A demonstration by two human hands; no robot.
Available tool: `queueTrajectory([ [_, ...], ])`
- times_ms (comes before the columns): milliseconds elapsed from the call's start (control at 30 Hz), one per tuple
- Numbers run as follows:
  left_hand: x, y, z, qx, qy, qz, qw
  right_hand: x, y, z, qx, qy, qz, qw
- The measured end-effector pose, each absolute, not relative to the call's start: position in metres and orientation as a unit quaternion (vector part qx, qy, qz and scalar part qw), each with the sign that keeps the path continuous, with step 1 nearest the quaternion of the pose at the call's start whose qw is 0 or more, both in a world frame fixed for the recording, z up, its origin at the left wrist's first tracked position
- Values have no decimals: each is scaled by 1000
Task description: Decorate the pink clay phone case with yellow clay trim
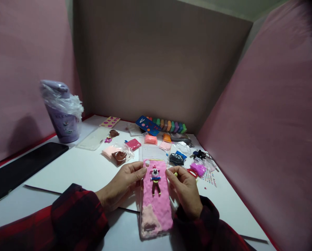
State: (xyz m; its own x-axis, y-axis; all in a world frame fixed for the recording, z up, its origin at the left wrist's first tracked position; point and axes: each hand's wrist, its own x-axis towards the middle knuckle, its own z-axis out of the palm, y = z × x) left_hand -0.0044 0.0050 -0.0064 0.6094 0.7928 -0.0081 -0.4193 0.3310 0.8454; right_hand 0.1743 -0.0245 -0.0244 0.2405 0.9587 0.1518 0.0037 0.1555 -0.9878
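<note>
A phone case (164, 205) covered in pink clay, with a pale peach patch at its lower left, is held tilted up near the table's front. A small clay figure (155, 180) with a white head, blue band and brown legs lies on its upper half. My left hand (123, 184) pinches the case's upper left edge between thumb and fingers. At the upper right edge, my right hand (184, 190) has its thumb and fingers closed on the case. A small yellow-green bit of clay (175, 174) shows by the right fingers.
Clay packets, including brown (119, 157), black (176, 159) and magenta (198, 169), lie beyond the hands on a white board (75, 167). Red-handled scissors (192, 173) and bead stickers (210, 177) are right. A purple tumbler (64, 115) and black phone (28, 167) stand left.
</note>
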Motion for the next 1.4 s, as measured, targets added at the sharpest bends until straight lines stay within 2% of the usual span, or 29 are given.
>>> queueTrajectory([
  [267,-4,6,-6,421,188,389,797,178,-23,-31,-494,-458,428,603],
  [767,-4,6,-7,436,204,390,785,177,-23,-35,-507,-515,370,584],
  [1400,-5,7,-9,432,188,384,794,180,-24,-34,-538,-482,369,584],
])
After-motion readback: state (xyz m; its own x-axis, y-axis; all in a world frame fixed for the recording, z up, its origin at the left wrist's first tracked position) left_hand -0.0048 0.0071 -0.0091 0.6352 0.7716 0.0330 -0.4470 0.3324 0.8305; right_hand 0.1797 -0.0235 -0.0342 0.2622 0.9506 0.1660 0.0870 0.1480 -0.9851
